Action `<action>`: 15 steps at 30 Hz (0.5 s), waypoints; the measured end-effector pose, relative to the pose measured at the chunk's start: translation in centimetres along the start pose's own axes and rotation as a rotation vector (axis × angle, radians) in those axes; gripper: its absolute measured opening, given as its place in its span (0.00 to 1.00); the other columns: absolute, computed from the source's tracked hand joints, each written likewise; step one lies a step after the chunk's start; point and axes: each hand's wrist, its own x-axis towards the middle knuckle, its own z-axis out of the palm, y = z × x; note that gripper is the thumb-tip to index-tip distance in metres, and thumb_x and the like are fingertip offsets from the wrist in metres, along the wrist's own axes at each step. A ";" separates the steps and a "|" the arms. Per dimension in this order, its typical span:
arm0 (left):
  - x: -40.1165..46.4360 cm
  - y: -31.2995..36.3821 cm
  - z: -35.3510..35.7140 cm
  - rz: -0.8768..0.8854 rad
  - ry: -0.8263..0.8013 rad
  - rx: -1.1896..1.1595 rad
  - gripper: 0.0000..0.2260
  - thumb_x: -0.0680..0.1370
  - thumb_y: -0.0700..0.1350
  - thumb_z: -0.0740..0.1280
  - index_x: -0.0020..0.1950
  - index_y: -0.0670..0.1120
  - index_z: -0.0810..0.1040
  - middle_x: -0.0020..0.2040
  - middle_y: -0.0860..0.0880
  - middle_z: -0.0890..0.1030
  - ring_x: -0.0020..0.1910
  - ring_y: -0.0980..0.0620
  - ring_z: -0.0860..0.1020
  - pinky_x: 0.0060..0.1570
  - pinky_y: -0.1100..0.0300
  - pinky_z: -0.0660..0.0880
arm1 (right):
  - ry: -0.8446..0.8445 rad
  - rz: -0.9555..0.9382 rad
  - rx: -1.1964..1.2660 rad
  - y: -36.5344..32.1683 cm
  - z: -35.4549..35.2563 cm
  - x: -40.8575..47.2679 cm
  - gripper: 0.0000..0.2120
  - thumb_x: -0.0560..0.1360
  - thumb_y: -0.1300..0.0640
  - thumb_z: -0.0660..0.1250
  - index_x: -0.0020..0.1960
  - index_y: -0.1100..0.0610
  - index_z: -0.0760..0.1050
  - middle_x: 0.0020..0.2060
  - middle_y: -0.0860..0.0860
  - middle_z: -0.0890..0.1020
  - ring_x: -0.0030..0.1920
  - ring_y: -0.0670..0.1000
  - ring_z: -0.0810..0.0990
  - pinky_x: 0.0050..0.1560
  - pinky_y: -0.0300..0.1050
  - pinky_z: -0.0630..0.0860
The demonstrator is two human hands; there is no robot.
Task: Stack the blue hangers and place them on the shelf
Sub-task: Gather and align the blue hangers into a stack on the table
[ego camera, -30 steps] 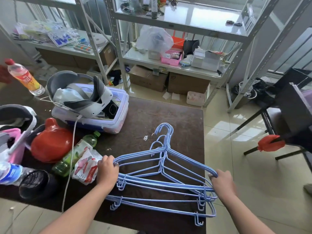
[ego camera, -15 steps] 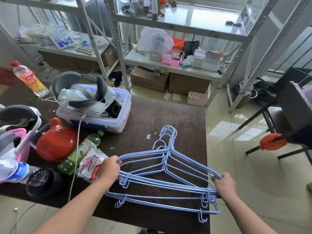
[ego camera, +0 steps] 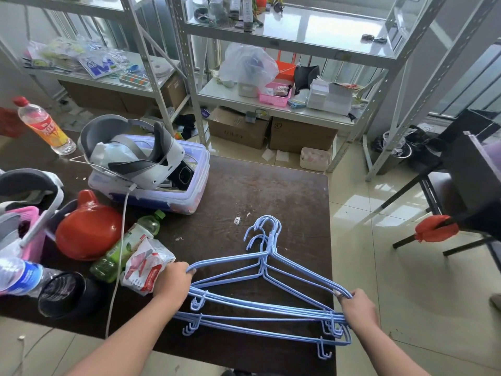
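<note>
At nine o'clock on the dark tabletop [ego camera: 284,191] sit a red lidded pot [ego camera: 88,234] and a green bottle [ego camera: 123,248] lying on its side, with a crumpled snack packet [ego camera: 147,263] touching the bottle's near side. At about eleven o'clock a clear storage box [ego camera: 168,194] carries a white headset [ego camera: 130,153]. The left hand [ego camera: 173,279] is clenched around the left ends of the blue hangers [ego camera: 265,291], just beside the packet. The hangers lie in a loose, fanned bundle at five o'clock on the tabletop, hooks pointing toward twelve o'clock, bottom bars reaching the near edge. The right hand [ego camera: 357,308] is closed on their right ends at the tabletop's right edge. Beyond, at twelve o'clock, stands a metal shelf [ego camera: 273,109] crowded with boxes and bags.
</note>
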 end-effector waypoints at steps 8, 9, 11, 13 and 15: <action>-0.3 -0.3 0.6 0.029 -0.027 0.079 0.10 0.77 0.51 0.64 0.38 0.52 0.72 0.36 0.52 0.75 0.33 0.54 0.74 0.30 0.60 0.67 | 0.024 -0.012 -0.078 0.3 -0.1 0.8 0.16 0.77 0.45 0.66 0.40 0.57 0.73 0.33 0.54 0.78 0.32 0.52 0.74 0.30 0.42 0.66; -0.3 -0.3 0.8 0.019 -0.036 0.054 0.10 0.78 0.50 0.64 0.38 0.51 0.72 0.34 0.52 0.75 0.32 0.54 0.74 0.29 0.59 0.68 | 0.023 -0.016 -0.098 0.4 -0.2 0.9 0.15 0.77 0.45 0.65 0.39 0.56 0.73 0.34 0.54 0.78 0.33 0.53 0.75 0.32 0.43 0.68; -0.2 -0.3 1.1 -0.001 -0.042 0.010 0.09 0.78 0.49 0.64 0.38 0.50 0.72 0.32 0.51 0.76 0.32 0.53 0.75 0.29 0.59 0.68 | 0.005 -0.027 -0.148 0.4 -0.3 1.0 0.14 0.77 0.45 0.64 0.40 0.54 0.73 0.37 0.53 0.77 0.35 0.53 0.75 0.35 0.44 0.70; -0.1 -0.3 1.1 -0.009 -0.049 -0.002 0.09 0.78 0.47 0.63 0.38 0.49 0.73 0.32 0.50 0.76 0.32 0.52 0.76 0.30 0.58 0.68 | -0.004 -0.062 -0.212 0.1 -0.4 0.9 0.12 0.78 0.46 0.62 0.42 0.53 0.73 0.42 0.53 0.73 0.37 0.54 0.74 0.38 0.46 0.71; 0.0 -0.3 1.1 -0.022 -0.056 -0.023 0.09 0.79 0.46 0.62 0.38 0.48 0.74 0.32 0.50 0.76 0.33 0.51 0.76 0.31 0.58 0.68 | -0.015 -0.083 -0.239 -0.4 -0.4 0.8 0.10 0.79 0.48 0.62 0.44 0.55 0.71 0.44 0.53 0.70 0.37 0.54 0.73 0.38 0.46 0.70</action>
